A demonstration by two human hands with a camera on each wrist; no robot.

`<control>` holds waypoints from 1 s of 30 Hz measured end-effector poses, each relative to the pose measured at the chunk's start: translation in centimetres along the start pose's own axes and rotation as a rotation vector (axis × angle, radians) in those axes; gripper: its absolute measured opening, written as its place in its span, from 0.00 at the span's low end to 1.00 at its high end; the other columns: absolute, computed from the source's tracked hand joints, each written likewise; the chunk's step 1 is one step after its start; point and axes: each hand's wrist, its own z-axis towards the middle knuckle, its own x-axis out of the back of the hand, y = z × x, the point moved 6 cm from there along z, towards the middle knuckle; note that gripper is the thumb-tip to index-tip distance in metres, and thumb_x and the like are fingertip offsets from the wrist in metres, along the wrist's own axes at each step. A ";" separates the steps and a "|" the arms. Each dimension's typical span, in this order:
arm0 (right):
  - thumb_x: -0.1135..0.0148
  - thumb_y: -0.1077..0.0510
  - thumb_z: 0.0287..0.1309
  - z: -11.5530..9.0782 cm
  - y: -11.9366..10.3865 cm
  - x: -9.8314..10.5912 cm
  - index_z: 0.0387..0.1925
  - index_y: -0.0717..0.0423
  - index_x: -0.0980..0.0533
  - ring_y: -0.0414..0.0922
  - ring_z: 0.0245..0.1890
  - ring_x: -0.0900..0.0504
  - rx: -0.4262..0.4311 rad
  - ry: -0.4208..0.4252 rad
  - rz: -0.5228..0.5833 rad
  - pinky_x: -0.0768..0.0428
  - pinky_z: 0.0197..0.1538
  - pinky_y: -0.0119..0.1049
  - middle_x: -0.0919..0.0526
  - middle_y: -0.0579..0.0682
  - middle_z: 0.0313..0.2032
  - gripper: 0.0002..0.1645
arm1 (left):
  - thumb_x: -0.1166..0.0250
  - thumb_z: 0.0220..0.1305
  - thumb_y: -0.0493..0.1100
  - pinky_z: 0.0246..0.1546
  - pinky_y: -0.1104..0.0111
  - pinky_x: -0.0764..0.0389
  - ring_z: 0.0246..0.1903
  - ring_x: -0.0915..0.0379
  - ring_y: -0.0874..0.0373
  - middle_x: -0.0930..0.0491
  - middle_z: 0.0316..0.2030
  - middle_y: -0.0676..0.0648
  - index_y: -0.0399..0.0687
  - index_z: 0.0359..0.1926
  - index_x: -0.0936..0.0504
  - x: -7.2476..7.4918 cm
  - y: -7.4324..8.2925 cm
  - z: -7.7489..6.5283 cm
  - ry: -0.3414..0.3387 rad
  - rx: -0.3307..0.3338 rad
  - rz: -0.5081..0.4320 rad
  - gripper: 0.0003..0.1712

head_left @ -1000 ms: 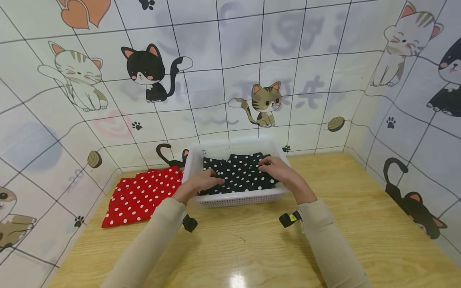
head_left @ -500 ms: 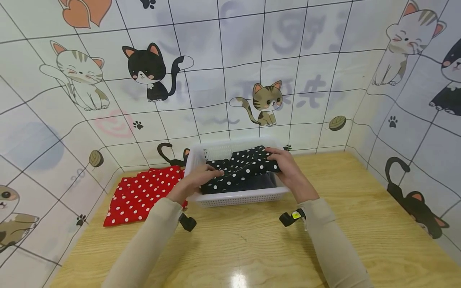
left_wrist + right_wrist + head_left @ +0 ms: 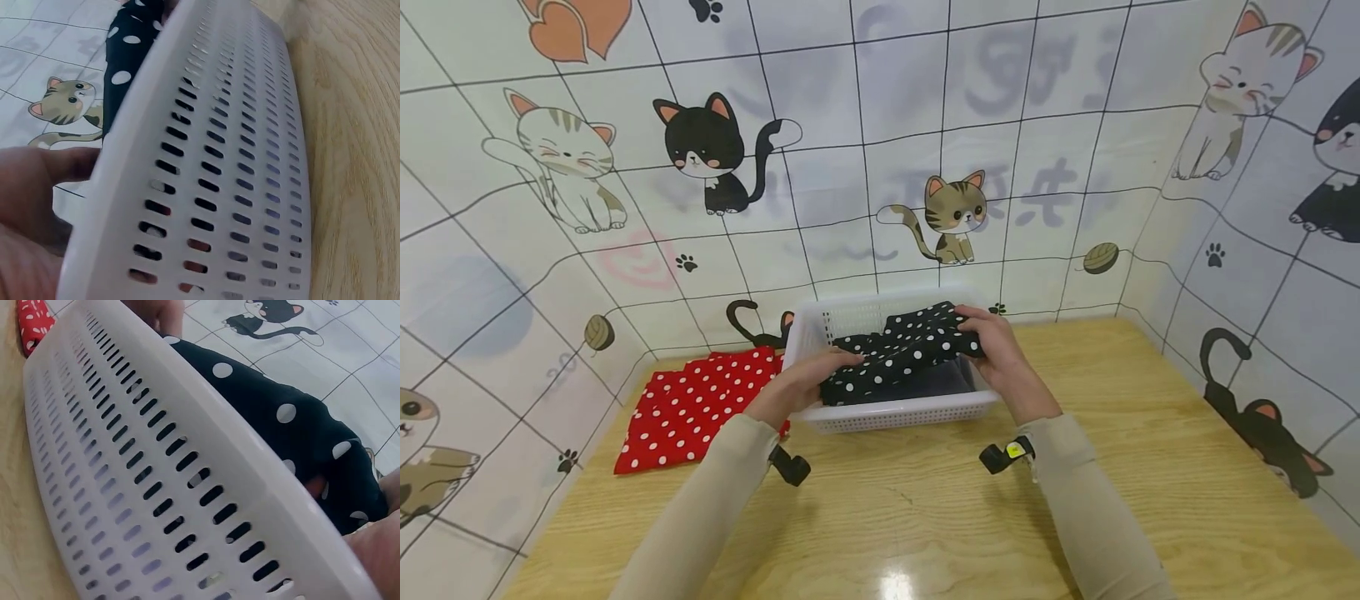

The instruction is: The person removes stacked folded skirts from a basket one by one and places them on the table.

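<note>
A black cloth with white polka dots (image 3: 910,354) lies partly lifted in a white perforated basket (image 3: 902,414), its right end raised above the rim. My right hand (image 3: 1003,358) grips that raised end, thumb on top and fingers underneath. At the left end, my left hand (image 3: 801,379) holds the same cloth with its thumb over it; the fingers are mostly hidden inside the basket. The left wrist view shows the left thumb (image 3: 72,164) by the basket rim, with skin showing through the holes. Below the lifted cloth, something dark and plain (image 3: 951,379) shows in the basket.
A folded red cloth with white dots (image 3: 700,408) lies on the wooden table (image 3: 895,517), left of the basket and close to my left forearm. A wall covering printed with cats (image 3: 820,192) stands right behind the basket.
My right hand has taken hold of the black cloth's right end and raised it, uncovering the dark layer below. My left hand has shifted slightly left. Little differs over the last half second.
</note>
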 end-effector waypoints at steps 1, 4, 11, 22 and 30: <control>0.54 0.66 0.71 -0.1 -0.1 0.0 0.77 0.58 0.38 0.41 0.51 0.24 0.004 -0.006 -0.023 0.16 0.39 0.22 0.43 0.56 0.79 0.35 | 0.40 0.75 0.51 0.70 0.51 0.25 0.63 0.25 0.49 0.26 0.66 0.43 0.46 0.70 0.34 0.1 0.0 0.0 0.008 -0.010 -0.025 0.29; 0.55 0.66 0.69 -0.4 -0.7 -0.1 0.78 0.59 0.39 0.44 0.54 0.26 0.024 -0.028 -0.081 0.17 0.40 0.22 0.45 0.56 0.80 0.36 | 0.39 0.74 0.47 0.71 0.51 0.27 0.61 0.25 0.50 0.27 0.66 0.43 0.48 0.68 0.33 0.4 0.1 -0.2 0.021 -0.023 -0.175 0.26; 0.55 0.65 0.71 -0.8 -1.5 0.9 0.77 0.61 0.39 0.38 0.48 0.25 0.035 -0.027 -0.109 0.19 0.38 0.22 0.45 0.58 0.79 0.34 | 0.41 0.75 0.38 0.71 0.52 0.28 0.62 0.28 0.52 0.36 0.74 0.45 0.52 0.64 0.31 0.3 0.1 -0.3 -0.044 -0.007 -0.738 0.20; 0.53 0.64 0.72 -0.7 -0.7 0.4 0.77 0.63 0.40 0.47 0.56 0.25 0.018 -0.122 -0.230 0.15 0.44 0.24 0.44 0.63 0.78 0.34 | 0.43 0.69 0.32 0.32 0.77 0.21 0.51 0.28 0.55 0.33 0.65 0.45 0.45 0.74 0.33 0.5 -0.8 0.6 0.082 0.059 -0.695 0.33; 0.49 0.59 0.74 -0.5 -0.7 0.7 0.77 0.62 0.38 0.53 0.62 0.25 0.005 -0.112 -0.262 0.14 0.47 0.29 0.42 0.63 0.78 0.33 | 0.39 0.66 0.33 0.31 0.74 0.28 0.47 0.29 0.57 0.26 0.62 0.47 0.50 0.71 0.24 1.2 -1.0 0.8 0.104 0.017 -0.471 0.32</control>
